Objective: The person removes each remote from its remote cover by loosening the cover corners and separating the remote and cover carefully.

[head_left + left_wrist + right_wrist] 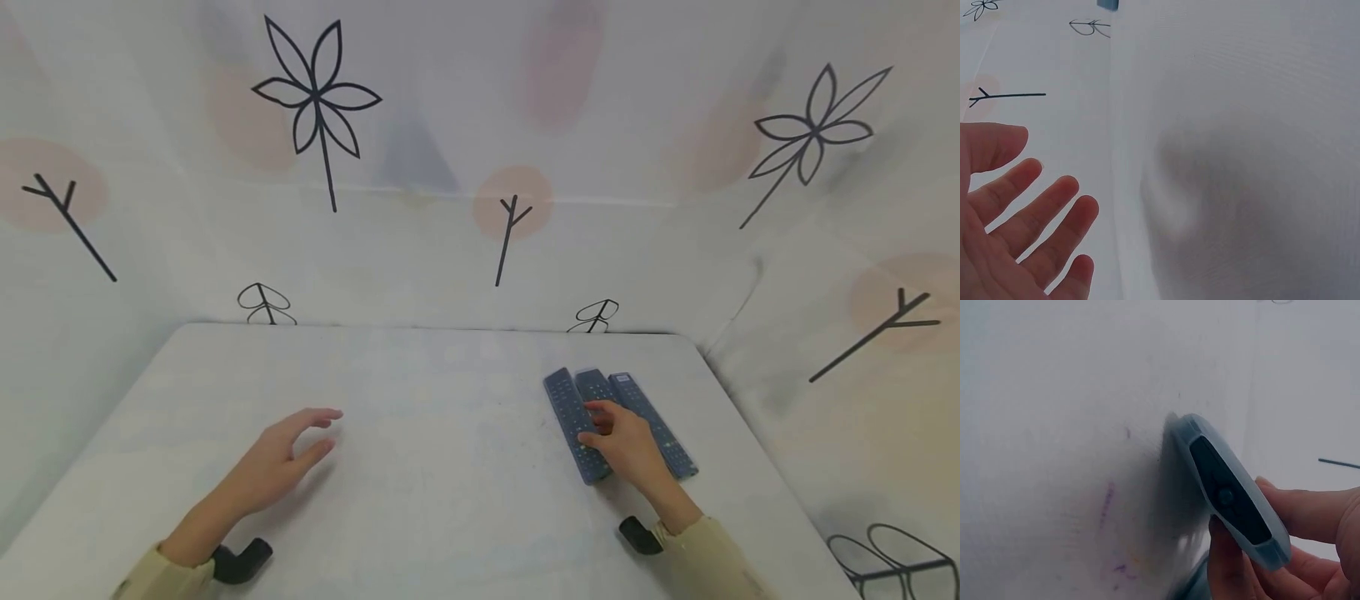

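Three dark blue-grey remote controls lie side by side on the right of the white table. My right hand (628, 440) pinches the leftmost remote control (567, 415) between thumb and fingers. Seen end-on in the right wrist view, that remote control (1230, 495) is tilted, one long edge lower. Partly behind the hand is the middle remote control (592, 383); the rightmost remote control (651, 418) lies just past the hand. My left hand (272, 463) hovers over the table's left part, fingers apart and holding nothing, as the left wrist view of the hand (1035, 219) also shows.
The white table (420, 500) has rounded far corners and meets a patterned cloth wall (420, 258) at the back and sides. Black straps (242, 562) sit at both wrists. Small purple marks (1107, 501) stain the surface near the right hand.
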A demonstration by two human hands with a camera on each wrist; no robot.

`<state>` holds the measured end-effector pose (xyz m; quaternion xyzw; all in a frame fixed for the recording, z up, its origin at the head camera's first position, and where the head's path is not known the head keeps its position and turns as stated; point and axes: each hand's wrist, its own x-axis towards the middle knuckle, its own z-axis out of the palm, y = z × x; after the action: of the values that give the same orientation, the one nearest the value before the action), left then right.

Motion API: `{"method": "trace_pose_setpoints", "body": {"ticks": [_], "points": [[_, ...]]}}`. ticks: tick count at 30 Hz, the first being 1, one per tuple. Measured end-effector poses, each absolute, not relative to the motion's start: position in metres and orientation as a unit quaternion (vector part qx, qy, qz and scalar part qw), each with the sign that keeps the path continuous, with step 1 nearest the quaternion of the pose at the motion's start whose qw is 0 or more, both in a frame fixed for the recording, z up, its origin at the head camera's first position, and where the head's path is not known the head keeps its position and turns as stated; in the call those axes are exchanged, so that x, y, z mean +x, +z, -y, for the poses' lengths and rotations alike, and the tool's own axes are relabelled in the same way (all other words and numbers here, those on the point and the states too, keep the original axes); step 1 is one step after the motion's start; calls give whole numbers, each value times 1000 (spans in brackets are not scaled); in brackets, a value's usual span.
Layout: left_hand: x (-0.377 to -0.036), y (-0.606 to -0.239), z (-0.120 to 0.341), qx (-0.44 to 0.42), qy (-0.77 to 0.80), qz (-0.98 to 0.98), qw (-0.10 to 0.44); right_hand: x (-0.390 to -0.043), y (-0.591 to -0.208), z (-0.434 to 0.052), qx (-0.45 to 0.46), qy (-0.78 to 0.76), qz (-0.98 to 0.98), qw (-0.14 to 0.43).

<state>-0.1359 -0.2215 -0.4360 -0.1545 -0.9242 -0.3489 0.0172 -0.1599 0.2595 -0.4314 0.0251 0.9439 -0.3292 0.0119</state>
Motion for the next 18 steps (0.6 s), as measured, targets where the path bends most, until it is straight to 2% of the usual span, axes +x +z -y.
{"method": "trace_pose_setpoints", "body": {"ticks": [12, 18], "points": [[-150, -453, 198, -206, -466, 861, -16, -156, -433, -255, 8, -401, -916, 13], [-149, -454, 186, -210, -489, 845, -49, -150, -431, -237, -18, -453, -890, 48]]}}
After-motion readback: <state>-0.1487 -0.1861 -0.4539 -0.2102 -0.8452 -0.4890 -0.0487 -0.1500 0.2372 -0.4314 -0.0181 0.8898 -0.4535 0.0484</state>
